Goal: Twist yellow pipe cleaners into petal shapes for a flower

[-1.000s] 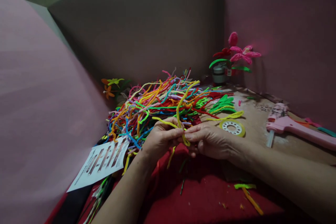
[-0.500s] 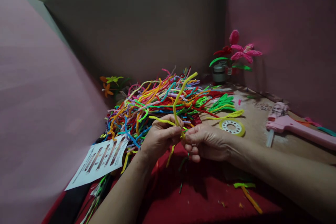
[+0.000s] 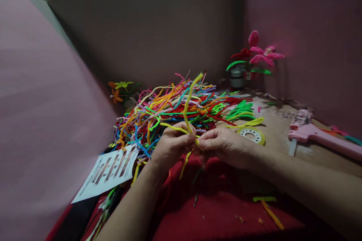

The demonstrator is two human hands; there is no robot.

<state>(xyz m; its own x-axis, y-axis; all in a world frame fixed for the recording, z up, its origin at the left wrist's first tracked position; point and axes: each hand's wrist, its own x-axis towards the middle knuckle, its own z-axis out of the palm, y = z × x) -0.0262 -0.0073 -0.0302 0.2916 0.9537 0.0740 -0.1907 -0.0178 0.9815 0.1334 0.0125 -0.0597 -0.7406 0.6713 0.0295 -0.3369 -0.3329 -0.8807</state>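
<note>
Yellow pipe cleaners (image 3: 189, 106) are pinched between both hands; one length rises upright and another sticks out to the left. My left hand (image 3: 174, 145) is closed on them, thumb against forefinger. Close beside it, my right hand (image 3: 219, 146) pinches the lower part of the same yellow stems, its fingertips almost meeting the left ones. Exactly how the stems cross is hidden by the fingers. Just behind the hands lies a tangled heap of many-coloured pipe cleaners (image 3: 166, 101).
A roll of yellow tape (image 3: 251, 135) and a pink glue gun (image 3: 313, 135) lie on the right. A pink pipe-cleaner flower (image 3: 266, 56) stands at the back. At left is a printed sheet (image 3: 109, 171). Short yellow and orange pieces (image 3: 272, 214) rest on the red cloth (image 3: 226, 207).
The upright yellow stem has tilted a little left. My right hand has turned and moved slightly up, its lower fingers now tucked under.
</note>
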